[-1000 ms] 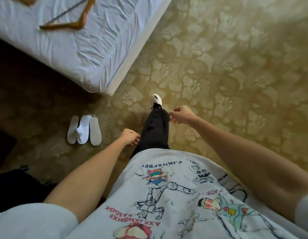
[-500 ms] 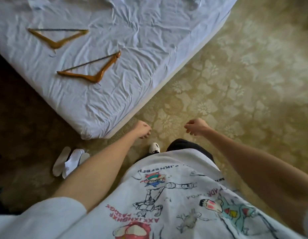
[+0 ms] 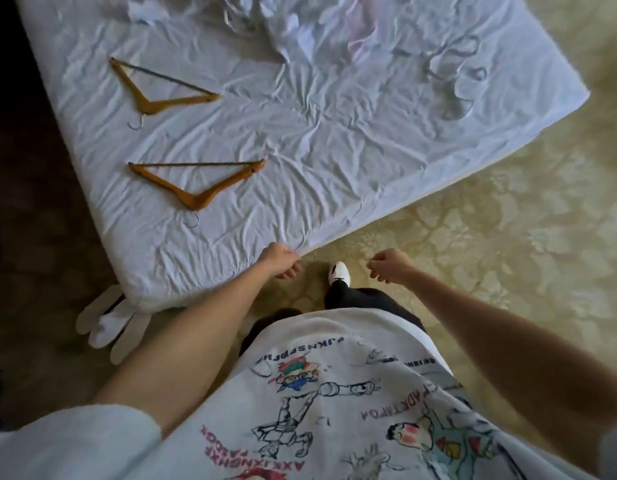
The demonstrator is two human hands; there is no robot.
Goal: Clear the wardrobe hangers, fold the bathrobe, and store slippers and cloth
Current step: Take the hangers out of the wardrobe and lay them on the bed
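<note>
Near hanger [image 3: 196,183] lies ahead-left of left hand [image 3: 281,260], bar across; both hands loosely curled, empty; right hand [image 3: 386,265] farther

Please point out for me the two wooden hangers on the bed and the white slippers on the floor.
Far hanger [image 3: 151,105]: head view, on its wooden shoulder near the hook.
Near hanger [image 3: 196,199]: head view, on the wooden middle above the hook.
Slippers [image 3: 108,325]: head view, on the middle slipper, beside the bed corner.

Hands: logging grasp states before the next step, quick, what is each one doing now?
Left hand: fingers loosely curled, holding nothing, by the bed edge.
Right hand: loosely curled, holding nothing.
</note>
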